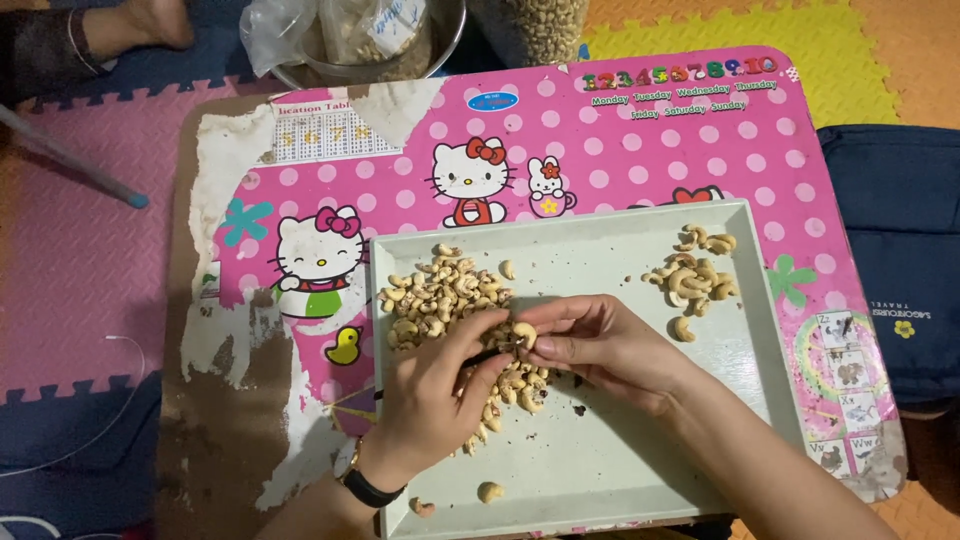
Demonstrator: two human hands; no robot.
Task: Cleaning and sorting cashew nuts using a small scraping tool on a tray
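Observation:
A pale grey-green tray (620,440) lies on a small pink cartoon-printed table (640,140). A large heap of cashew nuts (440,290) with bits of brown skin fills the tray's left part. A smaller pile of cleaner cashews (695,275) sits at the tray's upper right. My left hand (435,400), with a dark watch strap on its wrist, and my right hand (590,340) meet over the big heap. Both pinch one cashew (523,338) between their fingertips; a thin dark object shows by the left fingers.
A metal bowl with a plastic bag of nuts (380,40) stands beyond the table's far edge. A dark blue bag (900,260) lies to the right on foam floor mats. Another person's arm (90,35) rests at the top left. Loose cashews (489,491) lie near the tray's front edge.

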